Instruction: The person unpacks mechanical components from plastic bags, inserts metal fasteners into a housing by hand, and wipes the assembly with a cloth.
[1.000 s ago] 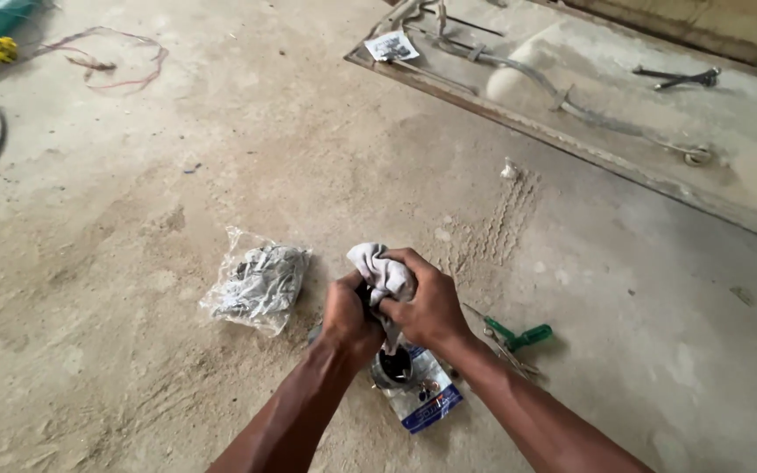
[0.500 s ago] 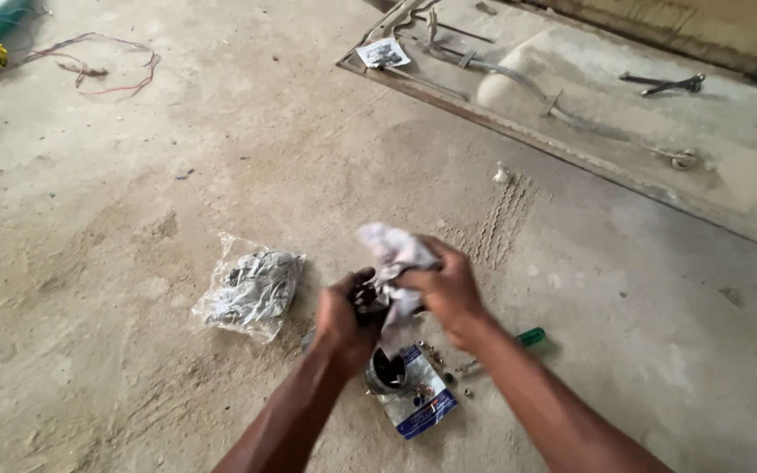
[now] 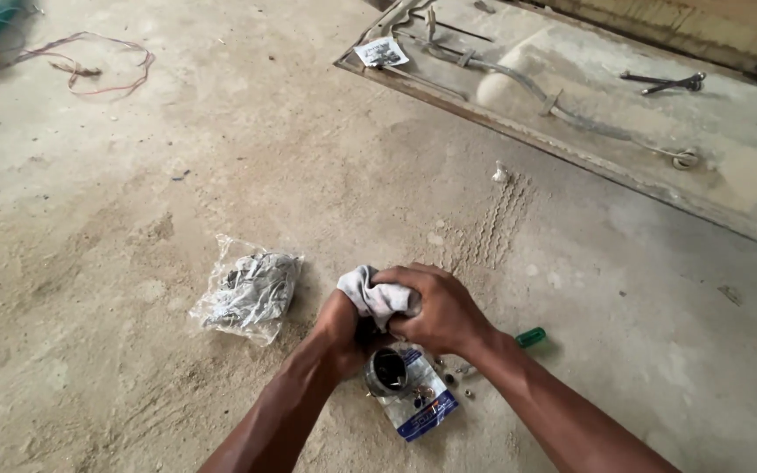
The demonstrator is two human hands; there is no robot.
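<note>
Nearest the camera, a short round metal cylinder with a dark open bore (image 3: 386,371) stands just under the two hands, its open mouth tilted toward the viewer and its axis running roughly up toward the palms, over a small clear packet with a blue-and-white label (image 3: 420,406) on the concrete floor (image 3: 133,394). The left hand (image 3: 341,322) has its fingers curled around the cylinder's upper part, though the grip itself is mostly hidden. The right hand (image 3: 435,307) is closed on a crumpled white cloth (image 3: 370,295), pressing it down from above, so it is the nearer to the cloth. A green-handled tool (image 3: 530,336) lies just right of that wrist, a clear plastic bag of grey parts (image 3: 249,289) to the left, and a shallow framed panel with a metal rod (image 3: 571,114) lies well beyond.
</note>
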